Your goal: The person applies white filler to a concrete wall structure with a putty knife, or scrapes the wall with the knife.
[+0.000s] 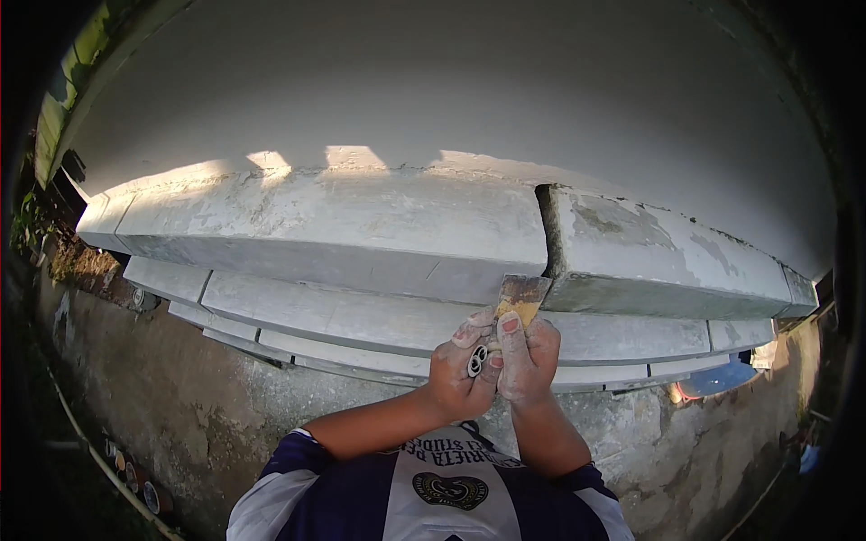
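Observation:
My right hand [529, 359] is closed round a putty knife [523, 290], its thumb pressed on the lower part of the blade. The blade is flat and wide, stained grey-brown, with a yellowish patch towards the hand. It points up and away from me, in front of the edge of the ledge. Right beside it, my left hand [462, 368] is closed, fingertips close to the knife. A small pale piece with dark round ends [477, 361] shows between its fingers; what it belongs to is hidden. Pale dust coats the fingers of both hands.
A long grey-white concrete ledge [334, 212] runs along the wall [433, 90]. A dark gap [547, 225] splits it from a peeling right-hand block [658, 248]. Lower steps [361, 317] lie under it. Pots [155, 496] stand at lower left, and a blue thing [717, 379] lies at right.

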Motion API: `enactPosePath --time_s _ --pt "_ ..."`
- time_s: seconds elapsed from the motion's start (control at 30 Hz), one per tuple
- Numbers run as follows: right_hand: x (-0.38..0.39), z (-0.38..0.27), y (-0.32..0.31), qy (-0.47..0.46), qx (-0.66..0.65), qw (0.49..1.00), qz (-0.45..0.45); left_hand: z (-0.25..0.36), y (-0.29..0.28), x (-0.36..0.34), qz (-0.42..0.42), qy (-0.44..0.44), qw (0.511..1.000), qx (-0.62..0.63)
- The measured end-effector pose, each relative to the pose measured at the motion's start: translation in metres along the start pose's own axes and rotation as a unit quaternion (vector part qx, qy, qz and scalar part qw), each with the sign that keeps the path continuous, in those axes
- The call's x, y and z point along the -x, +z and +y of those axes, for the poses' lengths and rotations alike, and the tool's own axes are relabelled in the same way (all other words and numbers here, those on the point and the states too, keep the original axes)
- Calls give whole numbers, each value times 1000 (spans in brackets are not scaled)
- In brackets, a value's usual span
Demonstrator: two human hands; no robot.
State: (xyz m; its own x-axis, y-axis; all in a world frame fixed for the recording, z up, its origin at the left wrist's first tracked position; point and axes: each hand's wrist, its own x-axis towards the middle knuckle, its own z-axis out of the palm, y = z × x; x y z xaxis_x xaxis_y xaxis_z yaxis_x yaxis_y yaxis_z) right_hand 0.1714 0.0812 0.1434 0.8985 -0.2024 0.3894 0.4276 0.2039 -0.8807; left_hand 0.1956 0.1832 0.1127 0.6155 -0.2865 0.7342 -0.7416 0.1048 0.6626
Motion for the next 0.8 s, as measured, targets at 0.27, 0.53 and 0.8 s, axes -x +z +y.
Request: enactPosePath --time_s 0.27,0.53,0.8 --pt "20 32 -9 6 9 1000 8 -29 7 34 -2 -4 1000 -14" --pt "11 24 -6 7 -1 1000 -4 -17 3 20 7 -6 1000 -22" --pt "6 7 -1 25 -26 999 15 1 2 7 15 -25 1000 -12"
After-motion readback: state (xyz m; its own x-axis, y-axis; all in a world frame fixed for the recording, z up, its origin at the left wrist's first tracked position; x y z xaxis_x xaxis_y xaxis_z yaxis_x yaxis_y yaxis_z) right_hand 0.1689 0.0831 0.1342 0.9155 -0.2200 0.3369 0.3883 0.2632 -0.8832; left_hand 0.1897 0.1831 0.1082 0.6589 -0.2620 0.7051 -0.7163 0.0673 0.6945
